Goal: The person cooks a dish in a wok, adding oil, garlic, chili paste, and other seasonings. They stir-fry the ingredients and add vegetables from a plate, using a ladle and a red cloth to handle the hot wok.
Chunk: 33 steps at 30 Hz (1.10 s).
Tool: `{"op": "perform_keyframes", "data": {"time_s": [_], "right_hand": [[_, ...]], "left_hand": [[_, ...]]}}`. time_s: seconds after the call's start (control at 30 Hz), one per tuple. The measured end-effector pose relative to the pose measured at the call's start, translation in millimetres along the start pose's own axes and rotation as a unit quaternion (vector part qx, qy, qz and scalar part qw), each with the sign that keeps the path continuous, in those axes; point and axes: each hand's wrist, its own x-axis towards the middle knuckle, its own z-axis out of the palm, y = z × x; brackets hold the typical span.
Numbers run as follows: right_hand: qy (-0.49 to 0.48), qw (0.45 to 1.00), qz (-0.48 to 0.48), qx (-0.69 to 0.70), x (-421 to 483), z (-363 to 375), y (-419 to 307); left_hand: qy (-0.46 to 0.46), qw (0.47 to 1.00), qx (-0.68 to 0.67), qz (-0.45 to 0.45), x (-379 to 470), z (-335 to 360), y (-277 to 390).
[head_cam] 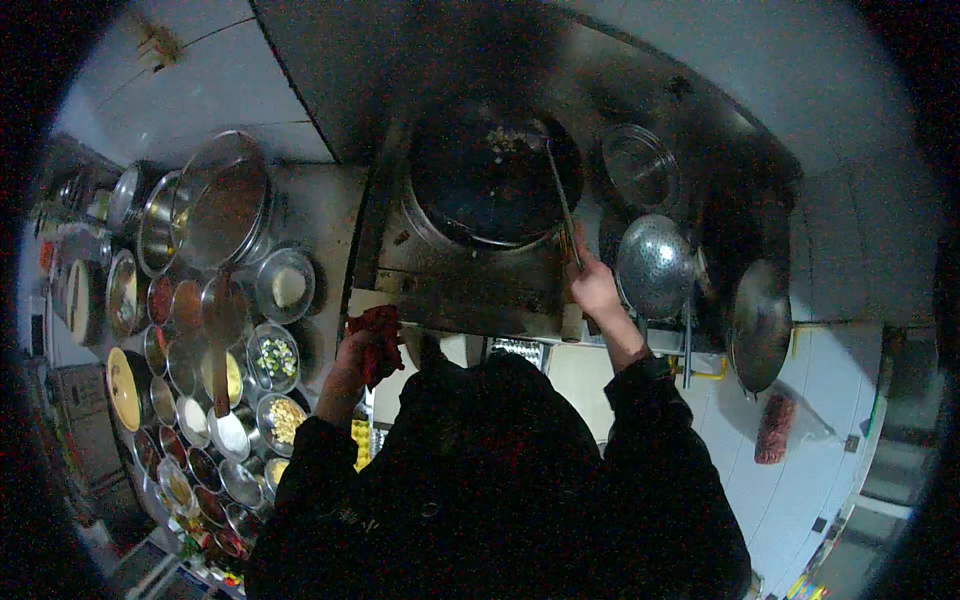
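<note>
A dark wok (480, 199) sits on the stove in front of me, with a small heap of pale chopped food (510, 139) near its far side. My right hand (596, 285) grips the long metal handle of a cooking ladle or spatula (560, 184). The tool's far end reaches into the wok beside the food; its head is too dim to make out. In my left hand (346, 364) is a bunched red cloth (382, 337), held at the stove's near left corner, apart from the wok.
Left, a counter carries many metal bowls, among them chopped scallions (276, 358) and a large mesh strainer (223, 199) with its handle across them. Right of the wok are a round metal pot (639, 169), a perforated skimmer (654, 259), another wok (761, 330) and bagged red meat (776, 427).
</note>
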Motion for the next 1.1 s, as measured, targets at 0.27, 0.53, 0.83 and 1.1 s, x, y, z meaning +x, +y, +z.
{"op": "perform_keyframes", "data": {"time_s": [0.27,0.53,0.83,1.1], "right_hand": [[-0.229,0.971,0.064,0.026,-40.4,-47.2,-13.6],[-0.042,0.991,-0.1,-0.081,36.0,-36.4,31.7],[-0.177,0.972,-0.11,-0.106,-29.8,-82.1,18.5],[-0.053,0.985,-0.122,-0.106,-18.7,-35.8,16.6]], "left_hand": [[0.1,0.973,-0.084,-0.19,-47.7,-80.0,-81.8],[0.196,0.978,-0.019,-0.074,-104.0,-21.9,-178.1],[0.105,0.877,0.454,0.118,-123.8,-71.8,-252.6],[0.179,0.9,0.344,-0.199,-83.4,-82.1,-226.3]]}}
